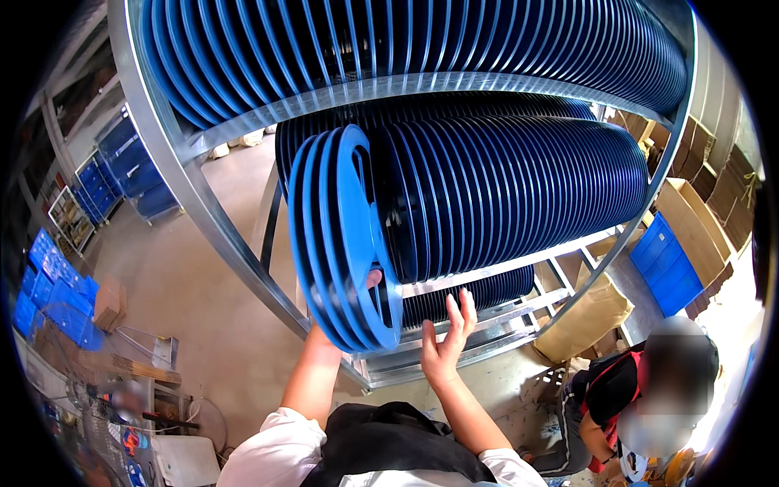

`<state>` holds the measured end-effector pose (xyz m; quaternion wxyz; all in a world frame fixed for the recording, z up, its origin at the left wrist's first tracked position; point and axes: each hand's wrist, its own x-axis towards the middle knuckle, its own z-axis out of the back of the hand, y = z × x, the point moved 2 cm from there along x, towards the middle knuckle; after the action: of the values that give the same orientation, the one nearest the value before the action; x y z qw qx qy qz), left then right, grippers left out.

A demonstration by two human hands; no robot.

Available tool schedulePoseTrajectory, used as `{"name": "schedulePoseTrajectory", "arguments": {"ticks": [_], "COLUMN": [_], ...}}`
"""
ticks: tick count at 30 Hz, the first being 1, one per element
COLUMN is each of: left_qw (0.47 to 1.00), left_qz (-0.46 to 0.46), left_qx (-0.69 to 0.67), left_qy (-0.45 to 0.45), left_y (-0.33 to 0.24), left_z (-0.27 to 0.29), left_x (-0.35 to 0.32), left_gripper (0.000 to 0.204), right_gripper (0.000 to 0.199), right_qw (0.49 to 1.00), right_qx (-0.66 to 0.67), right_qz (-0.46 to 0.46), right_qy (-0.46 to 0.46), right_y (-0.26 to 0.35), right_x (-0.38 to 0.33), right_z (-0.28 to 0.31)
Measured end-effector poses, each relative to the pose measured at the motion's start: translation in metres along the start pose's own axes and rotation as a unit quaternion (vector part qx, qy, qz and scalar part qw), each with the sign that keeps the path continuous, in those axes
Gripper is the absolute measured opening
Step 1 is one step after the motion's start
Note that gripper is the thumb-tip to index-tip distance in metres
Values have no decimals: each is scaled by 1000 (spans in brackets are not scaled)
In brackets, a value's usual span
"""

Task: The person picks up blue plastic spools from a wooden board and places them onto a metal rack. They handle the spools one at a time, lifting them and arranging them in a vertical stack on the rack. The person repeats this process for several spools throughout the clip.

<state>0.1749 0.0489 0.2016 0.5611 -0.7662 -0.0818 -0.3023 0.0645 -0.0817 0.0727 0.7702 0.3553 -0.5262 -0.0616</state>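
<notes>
A short stack of blue plastic reels (pixel 333 235) with cut-out side faces stands tilted at the left end of a long row of dark blue reels (pixel 519 195) on the rack. Behind and under that short stack is my left hand (pixel 374 278), mostly hidden by it. A fingertip shows through the near reel's opening, and the hand is closed on the reels. My right hand (pixel 446 345) is raised just right of the stack, empty, its fingers spread and pointing up, below the row's lower edge.
The metal rack (pixel 219 219) frames the reels, with another reel row (pixel 422 40) above. Blue crates (pixel 61 284) stand at the left, a blue bin (pixel 667 264) and cardboard boxes (pixel 690 215) at the right. A person (pixel 608 398) crouches at the lower right.
</notes>
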Motion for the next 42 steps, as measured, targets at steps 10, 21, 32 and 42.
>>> {"name": "schedulePoseTrajectory", "arguments": {"ticks": [10,21,32,42], "left_qw": [992,951,948,969], "left_qz": [102,243,242,198], "left_qx": [-74,-145,-172,-149], "left_qy": [26,128,115,20], "left_y": [-2,74,81,42], "left_z": [-17,-24,-16,11], "left_x": [6,24,6,-16], "left_gripper": [53,108,65,72], "right_gripper": [57,48,54,45], "right_qw": [1000,999,991,993], "right_qx": [0,23,118,101], "right_qz": [-27,-25,54,42], "right_qy": [-2,15,43,-37], "right_y": [-11,-13,22,26], "right_x": [-19,-22,25,92], "right_z": [7,10,13,-6]}}
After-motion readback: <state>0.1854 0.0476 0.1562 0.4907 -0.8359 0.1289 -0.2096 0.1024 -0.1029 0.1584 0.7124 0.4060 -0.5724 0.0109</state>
